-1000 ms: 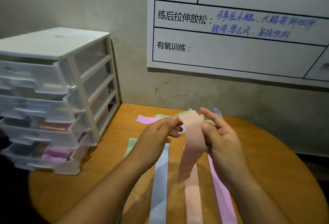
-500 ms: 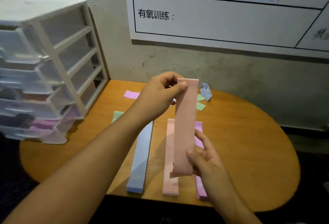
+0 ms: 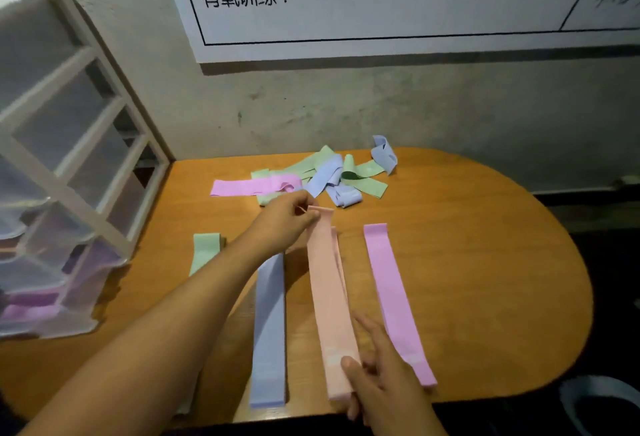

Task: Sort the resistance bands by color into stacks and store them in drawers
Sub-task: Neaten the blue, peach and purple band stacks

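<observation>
The left hand pinches the far end of a peach band between thumb and fingertips, its other fingers curled in. The right hand holds the near end: the thumb lies on top, the forefinger stretches along the band's right edge, and the remaining fingers are tucked below the table edge, mostly out of sight. The band runs lengthwise between the two hands, low over a second peach strip, of which only a thin sliver shows along the right side; whether the two touch cannot be told.

To the left a blue band lies flat, its far end hidden under the left wrist. To the right a purple band lies flat, apart from the others. A green band lies farther left, its near part covered by the forearm. At the back of the table sits a loose pile of green, blue and purple bands, overlapping so that their count is unclear.

The drawer unit at the left is cut off by the frame and blurred; something purple shows dimly through its lower drawers. A whiteboard on the wall is cropped at the top.
</observation>
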